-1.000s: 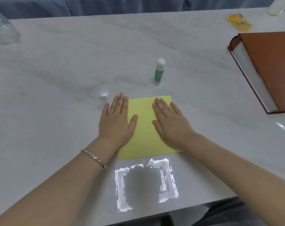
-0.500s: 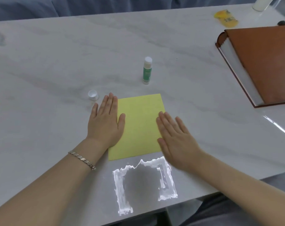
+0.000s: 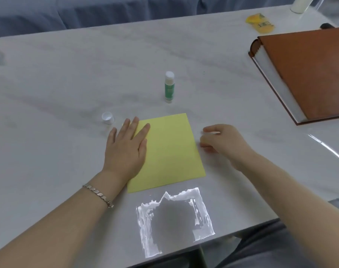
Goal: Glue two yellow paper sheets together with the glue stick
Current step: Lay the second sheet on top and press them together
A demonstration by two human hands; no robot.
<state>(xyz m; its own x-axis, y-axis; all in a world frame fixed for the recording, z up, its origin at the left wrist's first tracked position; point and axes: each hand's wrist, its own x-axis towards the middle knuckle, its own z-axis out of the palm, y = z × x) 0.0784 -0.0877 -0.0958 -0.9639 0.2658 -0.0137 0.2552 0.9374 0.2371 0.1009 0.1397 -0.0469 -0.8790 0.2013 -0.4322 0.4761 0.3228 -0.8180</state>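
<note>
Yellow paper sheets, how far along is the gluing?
Done, apparently: only one yellow paper rectangle shows, so the sheets seem stacked flush, and the glue stick stands set aside. In hand: the left hand presses flat on the paper's left edge; the right hand hangs beside it, holding nothing. Left: recapping, since the cap sits apart on the table.

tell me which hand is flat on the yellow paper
The left hand, fingers straight, lies on the left edge of the paper. The right hand is loosely curled beside the right edge, not on it.
</note>
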